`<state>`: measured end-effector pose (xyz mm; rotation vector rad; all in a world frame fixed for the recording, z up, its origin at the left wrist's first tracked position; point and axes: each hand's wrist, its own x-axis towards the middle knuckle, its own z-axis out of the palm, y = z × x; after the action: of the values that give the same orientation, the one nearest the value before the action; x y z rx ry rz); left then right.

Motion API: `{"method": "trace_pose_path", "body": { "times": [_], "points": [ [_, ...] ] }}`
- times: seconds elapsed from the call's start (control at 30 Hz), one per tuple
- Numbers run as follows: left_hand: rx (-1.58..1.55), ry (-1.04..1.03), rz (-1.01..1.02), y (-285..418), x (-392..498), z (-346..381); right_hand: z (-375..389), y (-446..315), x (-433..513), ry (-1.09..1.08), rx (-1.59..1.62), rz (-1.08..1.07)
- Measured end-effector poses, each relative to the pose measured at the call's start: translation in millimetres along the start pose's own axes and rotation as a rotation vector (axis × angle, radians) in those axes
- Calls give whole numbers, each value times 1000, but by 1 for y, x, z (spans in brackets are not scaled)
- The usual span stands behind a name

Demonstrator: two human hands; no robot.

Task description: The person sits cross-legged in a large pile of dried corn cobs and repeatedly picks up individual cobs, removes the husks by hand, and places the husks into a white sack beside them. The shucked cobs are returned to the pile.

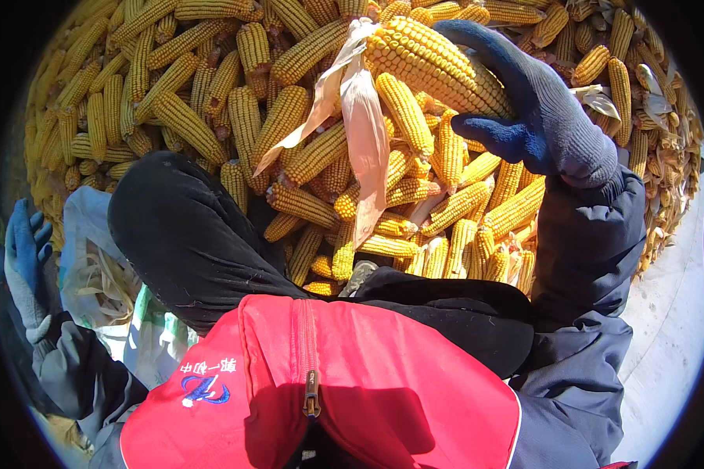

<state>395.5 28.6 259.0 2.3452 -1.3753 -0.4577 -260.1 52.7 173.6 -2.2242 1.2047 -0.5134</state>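
Observation:
My right hand (pixel 540 105), in a grey knit glove with blue-coated palm and fingers, is shut around the thick end of a large yellow ear of corn (pixel 434 64). The ear is held above the heap. From its other end, pale dry husk leaves (pixel 366 152) hang down over other ears. Far to the left, my left hand (pixel 26 264), gloved the same way, is raised beside a sack with its fingers apart and nothing in it. Below the held ear lies a heap of husked corn ears (pixel 276 123).
A whitish plastic sack (pixel 88 217) holds dry husks (pixel 108 281) at left. My black-trousered knee (pixel 176 228) rises between the sack and the heap. Husk-covered ears (pixel 651 117) lie at the upper right, above a pale ground sheet (pixel 663 346).

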Motion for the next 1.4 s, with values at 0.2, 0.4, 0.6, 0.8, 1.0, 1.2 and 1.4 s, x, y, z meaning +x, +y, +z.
{"method": "trace_pose_path", "body": {
  "times": [0.2,0.4,0.6,0.8,1.0,1.2,1.4],
  "points": [
    [-516,-691,668,178,-123,179,39,-39,17,-37,-106,-153],
    [-224,-1287,419,199,-155,236,54,-37,-2,-139,-100,-119],
    [24,-1467,326,178,-184,250,58,-61,5,-505,-48,-51],
    [-174,-1392,608,153,-183,257,39,-84,38,-880,-268,-51],
    [-418,-827,1146,152,-152,260,10,-75,57,-581,-62,-134],
    [-957,-566,925,173,-86,228,102,-33,7,-36,547,481],
    [-741,-602,398,215,-125,221,93,-2,-4,-1402,-340,434]
  ]
}}
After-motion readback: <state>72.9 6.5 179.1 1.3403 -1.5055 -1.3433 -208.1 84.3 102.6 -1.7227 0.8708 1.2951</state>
